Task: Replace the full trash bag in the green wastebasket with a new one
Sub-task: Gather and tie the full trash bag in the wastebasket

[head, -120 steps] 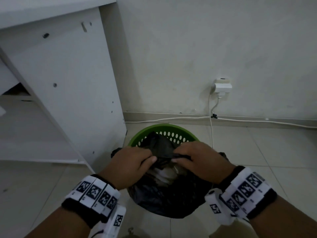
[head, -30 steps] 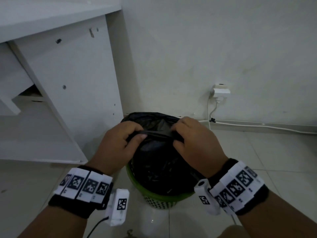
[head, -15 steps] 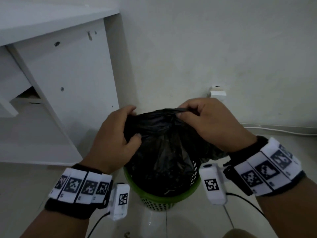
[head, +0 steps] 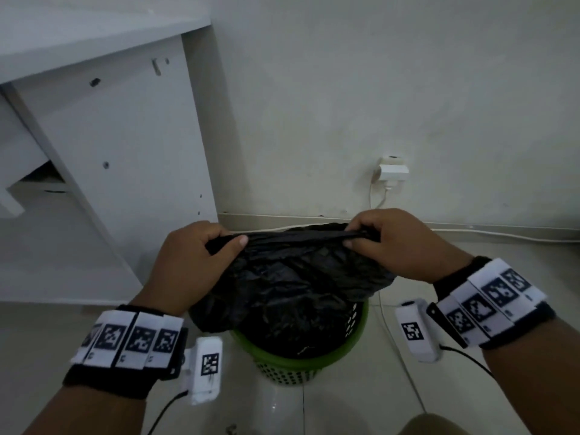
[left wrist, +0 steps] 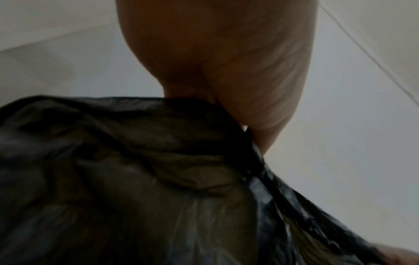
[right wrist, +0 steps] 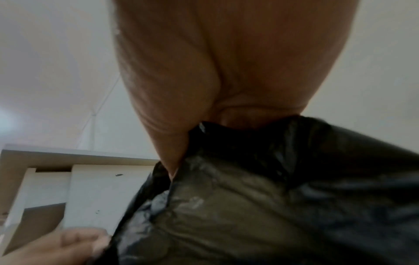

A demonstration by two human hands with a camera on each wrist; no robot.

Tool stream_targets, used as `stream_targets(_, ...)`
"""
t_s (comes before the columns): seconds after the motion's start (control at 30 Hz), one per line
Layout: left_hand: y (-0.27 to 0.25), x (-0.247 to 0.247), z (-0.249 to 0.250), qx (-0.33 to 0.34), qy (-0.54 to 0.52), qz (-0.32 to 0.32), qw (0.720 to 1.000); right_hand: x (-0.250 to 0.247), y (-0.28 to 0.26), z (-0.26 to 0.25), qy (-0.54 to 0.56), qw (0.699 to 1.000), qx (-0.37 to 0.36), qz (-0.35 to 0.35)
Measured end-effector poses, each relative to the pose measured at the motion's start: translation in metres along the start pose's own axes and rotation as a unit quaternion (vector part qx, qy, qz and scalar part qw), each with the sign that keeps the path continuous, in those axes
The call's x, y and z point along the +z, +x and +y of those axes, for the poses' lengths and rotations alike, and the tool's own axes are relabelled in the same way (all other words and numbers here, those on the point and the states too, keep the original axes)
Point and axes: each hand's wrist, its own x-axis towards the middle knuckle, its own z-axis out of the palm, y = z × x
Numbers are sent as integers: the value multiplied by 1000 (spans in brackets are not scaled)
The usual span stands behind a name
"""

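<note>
Gripping one crinkled black plastic trash bag point(head: 295, 277) by its stretched rim, left hand point(head: 191, 265) and right hand point(head: 405, 243) (two, apart) hold it above one round perforated green plastic wastebasket point(head: 301, 362).

Both hands, left hand point(head: 191, 262) and right hand point(head: 405, 243), now stretch the black bag point(head: 298, 277) mouth wide apart (lifted higher from the green wastebasket point(head: 314, 362)).

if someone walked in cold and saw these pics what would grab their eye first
Two hands, the left hand and the right hand, each grip one end of the black trash bag in the middle, its top pulled taut between them. Below it stands the green wastebasket on the tiled floor, the bag's bottom apparently still inside.
</note>
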Motion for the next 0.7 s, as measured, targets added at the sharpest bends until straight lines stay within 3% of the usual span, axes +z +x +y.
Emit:
stream_targets(0.07, -1, 4, -3, 17, 64, -20, 998, 3, -4, -4, 23, 999, -8, 21)
stream_targets(0.13, -3, 10, 12, 39, 59, -11, 997, 6, -5, -17, 38, 997, -42, 44)
stream_targets(0.3, -12, 22, 78, 54, -151, -75, 984, 14, -4, -41, 79, 987, -123, 64)
stream_targets(0.4, -14, 27, 87, 51, -187, -78, 978, 13, -8, -30, 71, 988, -115, 80)
stream_targets(0.7, -18, 35, 64, 84, -95, -46, 991, 24, -28, 0, 63, 993, -45, 88)
